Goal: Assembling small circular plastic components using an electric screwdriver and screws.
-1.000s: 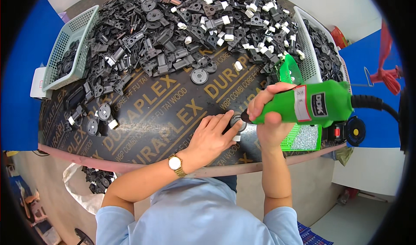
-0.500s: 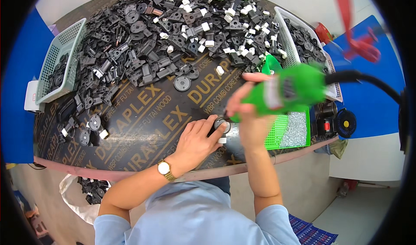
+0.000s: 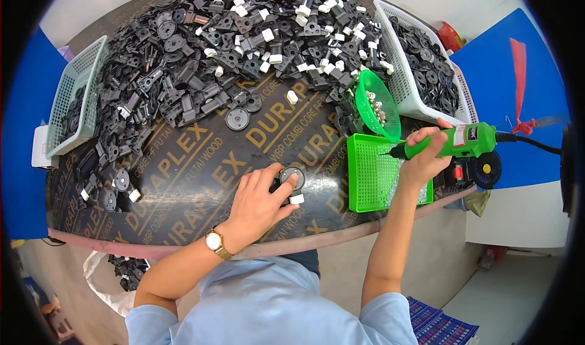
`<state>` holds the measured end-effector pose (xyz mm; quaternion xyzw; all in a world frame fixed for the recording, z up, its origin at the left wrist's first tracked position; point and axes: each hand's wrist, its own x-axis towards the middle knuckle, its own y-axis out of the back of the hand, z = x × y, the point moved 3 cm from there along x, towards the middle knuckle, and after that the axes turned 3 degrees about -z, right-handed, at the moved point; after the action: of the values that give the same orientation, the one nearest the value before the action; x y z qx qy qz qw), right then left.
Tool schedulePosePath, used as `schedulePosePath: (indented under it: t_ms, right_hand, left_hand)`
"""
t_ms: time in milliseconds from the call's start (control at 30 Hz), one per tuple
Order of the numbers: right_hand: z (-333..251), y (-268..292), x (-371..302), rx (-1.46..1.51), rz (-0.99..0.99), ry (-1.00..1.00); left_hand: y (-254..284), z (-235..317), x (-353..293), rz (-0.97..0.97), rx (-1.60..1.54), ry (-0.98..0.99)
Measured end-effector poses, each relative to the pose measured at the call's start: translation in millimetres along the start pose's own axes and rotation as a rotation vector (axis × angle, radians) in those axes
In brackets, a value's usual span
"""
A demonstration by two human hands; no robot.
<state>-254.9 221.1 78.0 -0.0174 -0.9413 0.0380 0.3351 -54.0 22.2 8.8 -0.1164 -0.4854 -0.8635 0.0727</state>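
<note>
My left hand (image 3: pixel 259 205) pins a black round part (image 3: pixel 292 177) on the table (image 3: pixel 201 180), grip closed on it. My right hand (image 3: pixel 426 156) grips the green electric screwdriver (image 3: pixel 454 142) over the green tray (image 3: pixel 372 171), right.

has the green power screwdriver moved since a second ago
Yes. The green power screwdriver in the right hand has swung right, away from the left hand, and its tip now hangs over the green mesh tray.

A round black disc part (image 3: pixel 292 177) lies flat on the near desk (image 3: pixel 201 180), a small white block (image 3: pixel 297 199) just beside it; a green electric screwdriver (image 3: pixel 454 142) points left over a green tray (image 3: pixel 372 173).
</note>
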Motion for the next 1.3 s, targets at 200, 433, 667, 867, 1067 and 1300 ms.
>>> schedulePosePath:
  t_ms: [200, 433, 667, 867, 1067, 1300]
  right_hand:
    - [4.2, 1.6, -0.9, -0.008, -0.026, -0.025]
    - [3.4, -1.2, -1.5, -0.037, -0.055, 0.009]
    - [2.6, -3.8, -2.1, -0.049, -0.136, 0.016]
    - [-36.6, -17.6, -8.8, 0.162, -0.124, -0.023]
    - [-67.2, -72.0, -59.1, 0.444, -0.385, -0.131]
    - [-65.4, -98.4, -84.1, 0.430, -0.499, -0.176]
  left_hand:
    - [-0.3, 0.0, 0.4, 0.006, -0.002, -0.002]
    - [0.1, -0.5, 0.5, 0.051, -0.005, -0.048]
    - [0.6, -0.2, -0.3, 0.059, -0.017, -0.052]
    - [0.8, -3.6, -0.4, 0.050, -0.034, -0.015]
    - [-0.2, -2.8, 3.1, 0.046, -0.063, -0.010]
    - [2.1, -3.3, 1.2, 0.060, -0.069, -0.009]
